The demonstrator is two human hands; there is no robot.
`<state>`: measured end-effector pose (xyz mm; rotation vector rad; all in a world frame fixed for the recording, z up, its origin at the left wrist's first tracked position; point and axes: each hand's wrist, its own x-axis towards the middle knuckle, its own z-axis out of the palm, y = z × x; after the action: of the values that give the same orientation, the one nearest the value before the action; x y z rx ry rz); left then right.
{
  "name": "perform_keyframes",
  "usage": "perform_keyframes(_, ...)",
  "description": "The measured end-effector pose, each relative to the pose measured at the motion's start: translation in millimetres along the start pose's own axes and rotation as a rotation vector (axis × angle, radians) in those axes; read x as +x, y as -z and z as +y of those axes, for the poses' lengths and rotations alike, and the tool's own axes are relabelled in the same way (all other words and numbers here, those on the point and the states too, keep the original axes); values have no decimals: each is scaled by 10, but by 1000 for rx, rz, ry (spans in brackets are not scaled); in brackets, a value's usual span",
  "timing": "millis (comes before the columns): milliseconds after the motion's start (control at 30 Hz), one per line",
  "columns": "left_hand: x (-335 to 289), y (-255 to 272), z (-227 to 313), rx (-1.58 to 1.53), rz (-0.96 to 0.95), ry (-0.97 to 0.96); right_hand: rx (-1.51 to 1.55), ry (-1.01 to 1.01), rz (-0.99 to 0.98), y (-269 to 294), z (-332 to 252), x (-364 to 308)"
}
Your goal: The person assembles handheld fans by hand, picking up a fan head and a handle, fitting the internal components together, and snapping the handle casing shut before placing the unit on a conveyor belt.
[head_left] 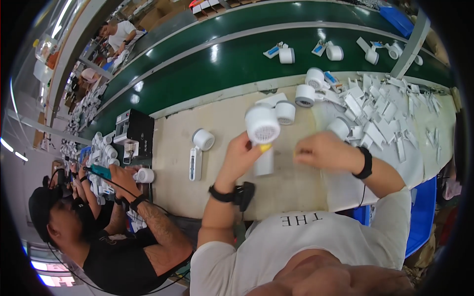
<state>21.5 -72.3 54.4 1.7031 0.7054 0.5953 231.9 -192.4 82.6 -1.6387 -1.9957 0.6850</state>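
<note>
My left hand is closed round a white handheld-fan-like housing, with its round grilled head up and its handle hanging below. A yellow cover sits on the thumb. To the right, my right hand is raised over the table, apart from the housing. Its fingers are curled together in a pinch and slightly blurred; what they hold, if anything, I cannot make out. Just behind the held housing lies another white round-headed housing. A similar housing with a long slotted handle lies left of my left hand.
A pile of white plastic handle shells covers the table's right side. Beyond runs a green conveyor belt carrying several housings. A black machine stands at the left, beside a co-worker holding a teal power screwdriver. A blue bin stands at lower right.
</note>
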Motion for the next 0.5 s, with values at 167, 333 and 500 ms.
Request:
perform_keyframes(167, -292, 594, -391, 977, 295, 204, -244, -197, 390, 590, 681, 1029)
perform_keyframes(333, -474, 717, -592, 1096, 438, 225, -405, -645, 463, 517, 1328, 2065)
perform_keyframes(500, -523, 526, -274, 1063, 459, -111, -431, -678, 423, 442, 1698, 2443)
